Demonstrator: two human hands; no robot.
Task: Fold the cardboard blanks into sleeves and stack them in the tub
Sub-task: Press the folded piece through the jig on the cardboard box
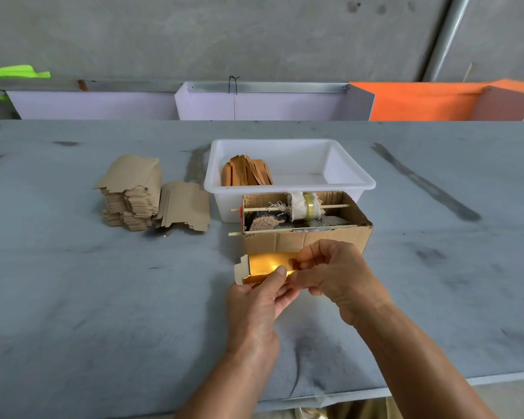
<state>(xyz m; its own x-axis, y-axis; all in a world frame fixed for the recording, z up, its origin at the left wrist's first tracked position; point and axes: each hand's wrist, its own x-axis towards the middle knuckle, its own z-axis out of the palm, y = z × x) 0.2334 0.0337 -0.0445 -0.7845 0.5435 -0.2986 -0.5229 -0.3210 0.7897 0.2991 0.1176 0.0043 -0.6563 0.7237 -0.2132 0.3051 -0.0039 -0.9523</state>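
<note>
A cardboard blank (262, 266) with a shiny gold inner face is held above the grey table, partly folded along its length. My left hand (254, 306) grips its lower edge, thumb on top. My right hand (333, 270) pinches the blank's right end. A white plastic tub (357, 176) stands behind, with several folded brown sleeves (245, 172) leaning in its left part. A tall stack of flat blanks (133, 192) lies to the left, with more blanks (185, 207) slumped against it.
An open corrugated box (306, 240) with a tape roll on a wooden stick and dark lumps inside sits between my hands and the tub. Purple and orange panels (421, 101) line the table's far edge. The table's near edge (375, 391) runs below my forearms.
</note>
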